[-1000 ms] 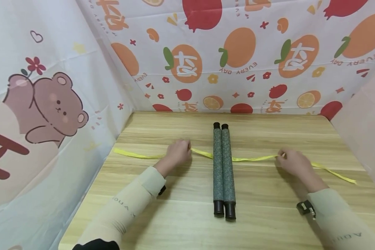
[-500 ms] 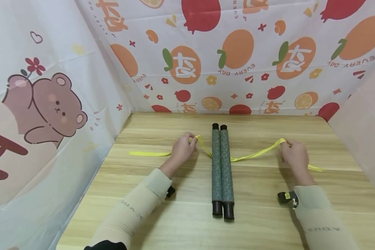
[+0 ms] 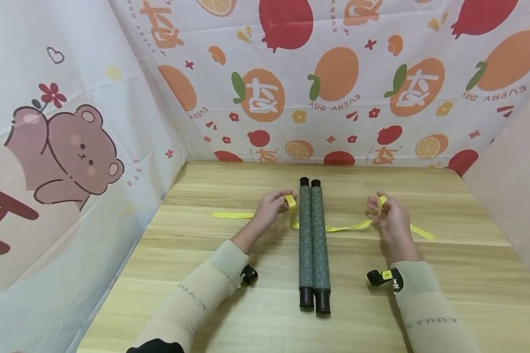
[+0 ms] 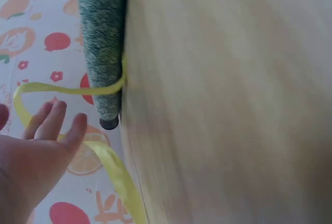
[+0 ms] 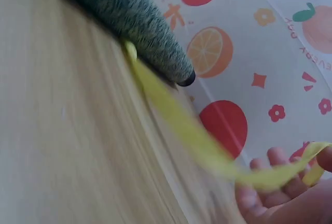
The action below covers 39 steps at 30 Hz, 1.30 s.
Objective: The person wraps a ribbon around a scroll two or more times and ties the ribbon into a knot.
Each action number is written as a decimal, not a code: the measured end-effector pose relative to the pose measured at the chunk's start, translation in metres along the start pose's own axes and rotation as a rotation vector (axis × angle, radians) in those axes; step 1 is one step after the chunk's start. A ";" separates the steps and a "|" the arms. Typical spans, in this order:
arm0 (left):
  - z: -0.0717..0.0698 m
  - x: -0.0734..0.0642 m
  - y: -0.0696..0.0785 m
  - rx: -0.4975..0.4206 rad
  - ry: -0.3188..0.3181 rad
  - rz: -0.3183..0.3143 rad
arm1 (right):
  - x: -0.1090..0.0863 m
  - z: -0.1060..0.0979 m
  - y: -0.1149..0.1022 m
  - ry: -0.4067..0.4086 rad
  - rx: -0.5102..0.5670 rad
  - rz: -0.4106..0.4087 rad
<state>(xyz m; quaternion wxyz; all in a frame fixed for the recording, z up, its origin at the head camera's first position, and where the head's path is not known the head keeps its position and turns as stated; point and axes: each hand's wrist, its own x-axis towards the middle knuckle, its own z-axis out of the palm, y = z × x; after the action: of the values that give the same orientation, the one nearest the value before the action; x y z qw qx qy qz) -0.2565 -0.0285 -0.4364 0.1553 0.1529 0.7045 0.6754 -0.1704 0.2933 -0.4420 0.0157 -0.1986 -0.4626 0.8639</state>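
Two slim grey-green rolls with dark end caps, looking like a rolled-up scroll (image 3: 320, 235), lie side by side on the wooden table. A yellow ribbon (image 3: 346, 228) runs crosswise beneath them. Left of the rolls, my left hand (image 3: 267, 211) holds the ribbon raised near its fingertips, the other fingers spread loosely. On the right, my right hand (image 3: 393, 220) has its palm turned inward and pinches a raised loop of ribbon by the thumb. In the right wrist view the ribbon (image 5: 181, 125) slopes up into the right fingers (image 5: 277, 156). Both ribbon ends trail on the table.
The wooden table (image 3: 229, 304) meets a fruit-print cloth (image 3: 229, 132) along its back edge. A bear-print cloth (image 3: 128, 98) hangs at the left, and a pale sheet (image 3: 521, 147) at the right. Small black wrist cameras sit at both cuffs.
Both hands have lifted the ribbon off the table and moved inward toward the rolls, drawing the trailing ends in. The right palm has turned inward. The rolls have stayed put.
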 end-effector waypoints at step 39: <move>0.053 0.023 0.068 0.244 -0.397 0.070 | -0.023 0.142 -0.067 -0.536 -0.209 -0.280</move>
<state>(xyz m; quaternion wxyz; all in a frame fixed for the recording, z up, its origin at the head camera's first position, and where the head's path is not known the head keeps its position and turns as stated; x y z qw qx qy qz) -0.2544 0.0317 -0.3712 0.2479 0.3247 0.7309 0.5467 -0.2107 0.2138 -0.3108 -0.0086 0.1009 -0.5594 0.8227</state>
